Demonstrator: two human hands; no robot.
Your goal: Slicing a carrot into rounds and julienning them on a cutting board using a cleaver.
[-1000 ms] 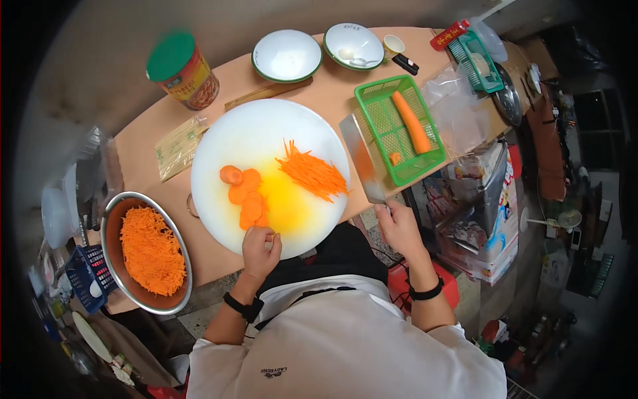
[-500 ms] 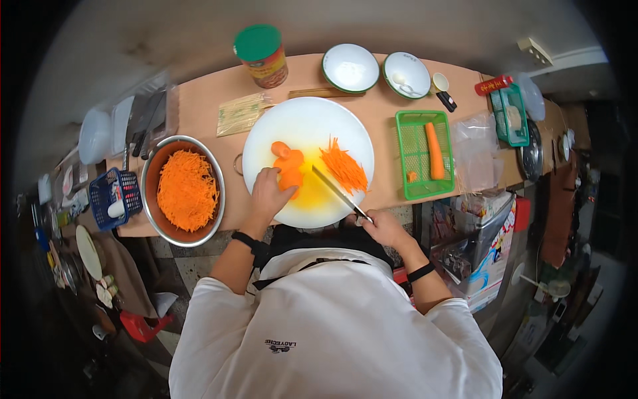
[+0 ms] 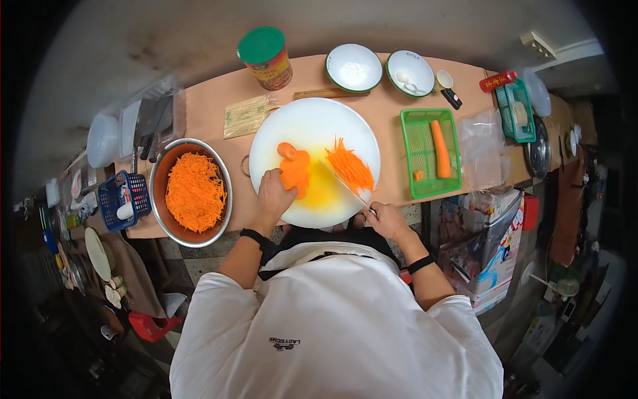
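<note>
Round white cutting board (image 3: pixel 272 133) with a yellow-orange stain lies before me. My left hand (image 3: pixel 274 194) has bent fingers and thumb against overlapping carrot slices (image 3: pixel 294 174) on its left half. A separate carrot piece (image 3: pixel 286 150) sits at the far end of those slices. My right hand (image 3: pixel 387 221) grips a kitchen knife (image 3: pixel 351 188) by its handle. The blade points far left, seen nearly edge-on, along the near left side of a heap of carrot shreds (image 3: pixel 350 166). Whether the blade touches the shreds, I cannot tell.
Left stand a metal bowl (image 3: pixel 229 199) of shredded carrot and a blue basket (image 3: pixel 106 203). Right is a green basket (image 3: pixel 415 139) with a whole carrot (image 3: pixel 440 149). Behind are skewers (image 3: pixel 246 116), a green-lidded tub (image 3: pixel 266 60) and two white bowls (image 3: pixel 353 66) (image 3: pixel 409 72).
The knife blade has shifted slightly right and away from me, closer to the carrot shreds. My left hand stays at the carrot slices. The whole view has shifted a little.
</note>
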